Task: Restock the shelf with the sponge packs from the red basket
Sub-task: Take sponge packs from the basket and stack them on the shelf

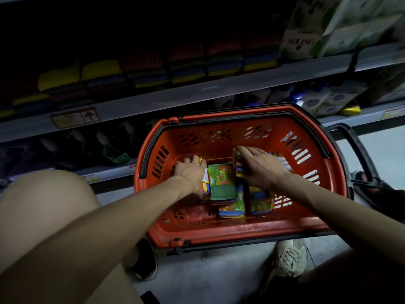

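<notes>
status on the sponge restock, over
Left hand grips left sponge pack; right hand grips right sponge pack. Both inside red basket, green pack between them. Nothing blocking the shelf.

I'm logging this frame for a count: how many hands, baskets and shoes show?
Hands: 2, left hand, gripping a sponge pack, and right hand
Baskets: 1, the red basket
Shoes: 2, dark shoe and pale shoe
Total: 5

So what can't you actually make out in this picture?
Head view:
Both grips: left hand and right hand cover the sponge packs beneath.
Shelf stock: too dark to read.
Shelf label: blurred, unreadable.
Lower shelf goods: partly behind the red basket.
</notes>
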Tool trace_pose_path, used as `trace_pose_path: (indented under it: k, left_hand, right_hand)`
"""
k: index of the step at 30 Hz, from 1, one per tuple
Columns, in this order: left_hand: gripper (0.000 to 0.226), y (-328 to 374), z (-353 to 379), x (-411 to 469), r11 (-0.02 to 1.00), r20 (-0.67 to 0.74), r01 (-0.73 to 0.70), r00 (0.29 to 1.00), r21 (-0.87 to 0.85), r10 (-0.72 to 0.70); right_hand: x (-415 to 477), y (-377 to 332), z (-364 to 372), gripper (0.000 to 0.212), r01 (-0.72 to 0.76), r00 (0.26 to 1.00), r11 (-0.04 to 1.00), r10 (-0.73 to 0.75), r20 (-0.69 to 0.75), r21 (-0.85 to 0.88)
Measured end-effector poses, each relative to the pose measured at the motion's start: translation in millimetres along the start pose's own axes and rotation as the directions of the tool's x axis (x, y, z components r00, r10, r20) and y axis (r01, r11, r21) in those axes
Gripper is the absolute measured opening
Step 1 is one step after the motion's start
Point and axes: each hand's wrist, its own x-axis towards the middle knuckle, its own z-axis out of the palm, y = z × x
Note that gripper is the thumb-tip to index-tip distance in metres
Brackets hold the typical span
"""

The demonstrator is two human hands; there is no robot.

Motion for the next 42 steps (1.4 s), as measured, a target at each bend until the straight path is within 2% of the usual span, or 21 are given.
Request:
trace_pose_path:
  k: [4,8,11,13,15,18,22,24,26,29,31,35,38,39,42]
  left_hand:
    - [0.123,-2.3,-21.8,-23.2,0.991,-0.048,0.072,0.996,-0.112,-0.078]
    - [0.115,-6.2,-54.4,-51.4,0.969,-0.077,0.110,0.989,-0.221,-0.130]
    - [0.109,-13.5,-76.5,-74.2,0.915,-0.103,0.120,0.980,-0.385,-0.172]
    - [0.110,-20.9,-92.6,-86.8,0.845,-0.127,0.086,0.976,-0.528,-0.179]
    - [0.114,-27.9,-109.2,-97.0,0.753,-0.151,0.038,0.972,-0.657,-0.181]
    - [0.094,-35.1,-128.3,-104.6,0.629,-0.237,-0.044,0.945,-0.776,-0.225]
    - [0.077,-37.1,-140.8,-110.9,0.459,-0.310,-0.162,0.912,-0.874,-0.269]
    - [0.075,-35.9,-144.8,-114.2,0.356,-0.333,-0.224,0.900,-0.907,-0.282]
    - [0.076,-34.4,-148.0,-118.6,0.251,-0.372,-0.304,0.879,-0.919,-0.299]
    - [0.078,-32.9,-152.1,-123.9,0.104,-0.369,-0.355,0.874,-0.929,-0.316]
    - [0.083,-30.6,-152.6,-124.9,0.062,-0.351,-0.349,0.885,-0.935,-0.307]
    - [0.094,-20.9,-148.0,-123.0,0.034,-0.271,-0.272,0.921,-0.962,-0.281]
    - [0.099,-17.5,-143.3,-119.7,-0.111,-0.164,-0.193,0.959,-0.975,-0.231]
    - [0.092,-19.8,-141.4,-115.9,-0.162,-0.135,-0.172,0.967,-0.972,-0.217]
    - [0.035,-26.8,-147.2,-119.2,-0.178,-0.150,-0.171,0.981,-0.969,-0.124]
  right_hand:
    - [-17.5,-12.0,-26.2,0.095,-0.059,0.996,0.994,0.065,-0.067,0.095]
    - [-35.7,-25.0,-51.5,0.081,-0.103,0.964,0.961,0.160,-0.212,0.258]
    - [-45.5,-33.0,-73.1,0.066,-0.090,0.928,0.889,0.238,-0.286,0.449]
    - [-52.0,-38.0,-87.1,0.060,-0.091,0.909,0.786,0.316,-0.271,0.611]
    - [-57.4,-41.5,-99.4,0.050,-0.051,0.884,0.641,0.386,-0.264,0.766]
    - [-64.2,-45.1,-115.5,0.033,0.022,0.864,0.500,0.426,-0.268,0.866]
    - [-72.6,-50.9,-129.6,0.043,0.130,0.872,0.414,0.384,-0.303,0.901]
    - [-75.4,-51.3,-133.7,0.057,0.181,0.880,0.379,0.349,-0.321,0.908]
    - [-76.4,-52.3,-137.1,0.068,0.201,0.897,0.305,0.326,-0.300,0.931]
    - [-74.8,-55.8,-139.6,0.071,0.212,0.899,0.181,0.348,-0.265,0.960]
    - [-73.9,-60.8,-139.8,0.073,0.230,0.877,0.196,0.383,-0.290,0.953]
    - [-72.4,-66.9,-133.1,0.085,0.209,0.839,0.331,0.423,-0.342,0.920]
    - [-69.7,-66.8,-126.2,0.093,0.160,0.845,0.389,0.421,-0.330,0.907]
    - [-69.1,-66.2,-125.6,0.093,0.152,0.845,0.379,0.428,-0.319,0.913]
    - [-68.1,-63.1,-128.1,0.089,0.160,0.852,0.316,0.435,-0.293,0.935]
